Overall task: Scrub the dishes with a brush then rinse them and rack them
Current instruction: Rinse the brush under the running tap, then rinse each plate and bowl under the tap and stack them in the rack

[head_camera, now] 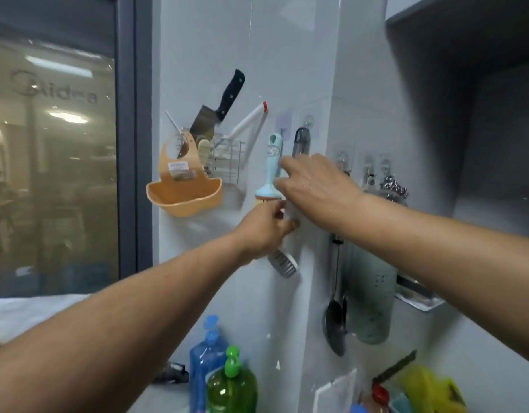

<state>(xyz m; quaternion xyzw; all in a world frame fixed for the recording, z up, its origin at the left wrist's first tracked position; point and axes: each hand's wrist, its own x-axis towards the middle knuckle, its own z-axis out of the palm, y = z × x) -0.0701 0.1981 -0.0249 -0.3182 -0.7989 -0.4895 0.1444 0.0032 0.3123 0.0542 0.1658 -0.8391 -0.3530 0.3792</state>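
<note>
My left hand (264, 231) is curled round the handle of the grey-bristled brush (283, 263), whose head hangs just below the fist against the wall. Just above, a pale blue brush (272, 168) hangs from a hook. My right hand (313, 186) is up beside it, fingers loosely extended, gripping nothing I can make out.

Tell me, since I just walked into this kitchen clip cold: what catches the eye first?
Both arms reach up to the tiled wall, where the left hand grips a grey-bristled brush and the right hand touches a pale blue brush hanging from a hook. Left of them, a cleaver stands in a wire rack behind an orange bib.
</note>
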